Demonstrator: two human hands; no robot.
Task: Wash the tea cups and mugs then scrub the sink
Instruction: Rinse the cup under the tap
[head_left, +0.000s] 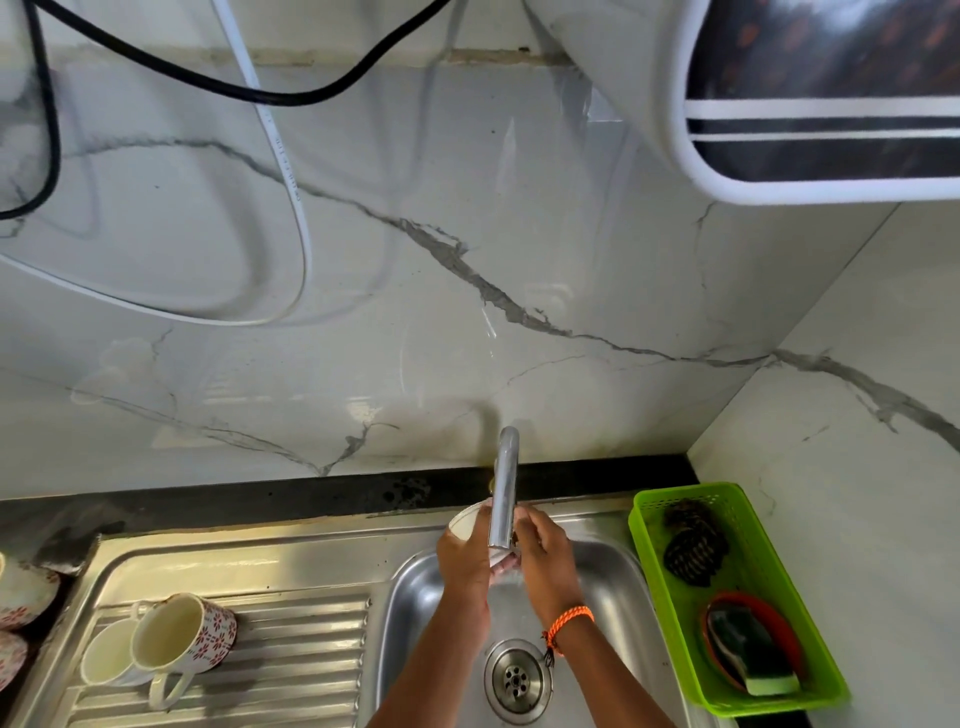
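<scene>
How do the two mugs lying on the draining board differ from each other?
The flowered mug has a red flower pattern outside; the plain mug looks all white. The flowered mug lies nearer the sink, overlapping the plain mug, which sits partly behind it. Both lie on their sides on the draining board, mouths towards the camera, cream inside.

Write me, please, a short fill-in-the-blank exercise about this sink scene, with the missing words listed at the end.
1. Both hands hold a white cup under the ____.
2. Two mugs lie on their sides on the ribbed ____ left of the sink.
3. The sponge and the dark scrubber sit in a ____ basket.
4. The orange band is on the ____ wrist.

Missing words: tap; draining board; green; right
</scene>
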